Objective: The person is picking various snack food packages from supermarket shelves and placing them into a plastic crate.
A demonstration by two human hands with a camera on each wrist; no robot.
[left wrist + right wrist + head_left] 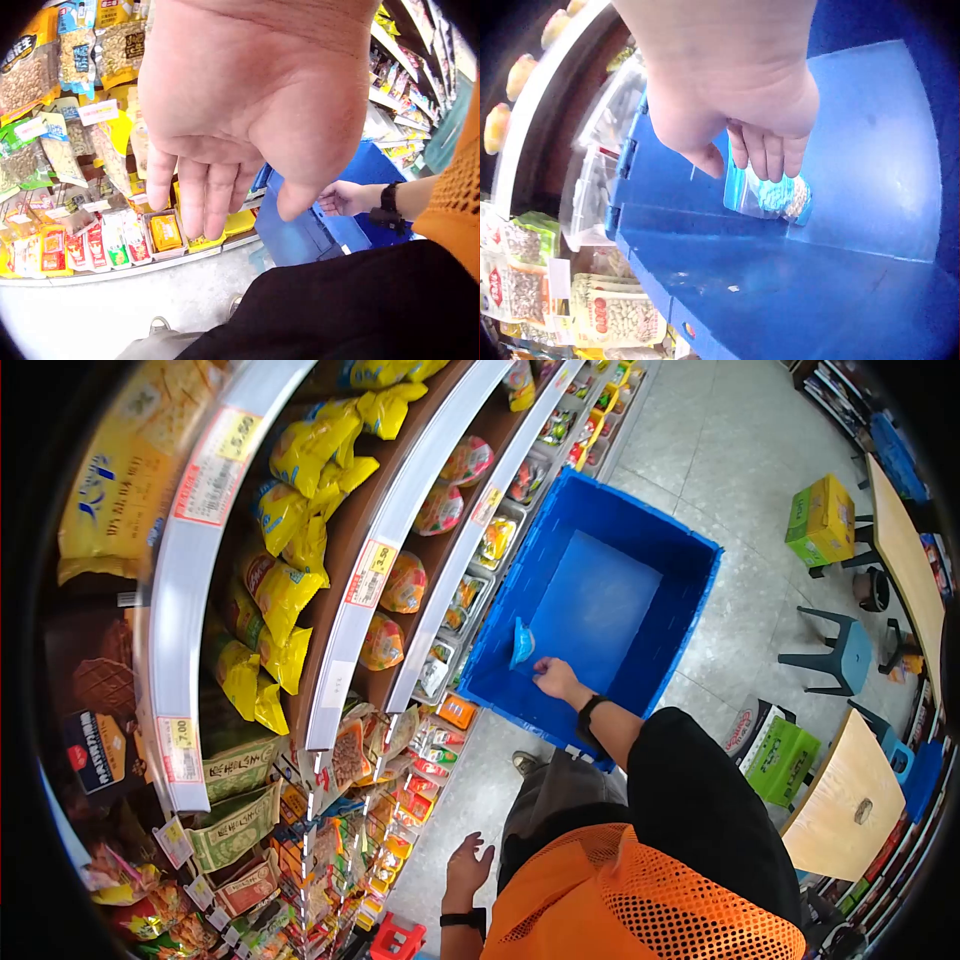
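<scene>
While one packet (522, 643) sits in one crate (610, 595), right hand (560, 679) and left hand (467, 870) hang loose, unclenched.

Materials and surface finish. The blue crate (605, 595) is rigid plastic, smooth and softly glossy; the packet (769, 195) inside is shiny, partly transparent plastic film. Yellow snack bags (272, 595) show creased, glossy film. The shelf-edge strip (334, 665) is smooth and glossy. The orange vest (690, 895) is perforated mesh cloth; the black sleeve (685, 775), matt cloth. The table (835, 815) has a smooth, pale wood-look top; the stool (854, 657) is plastic.
</scene>
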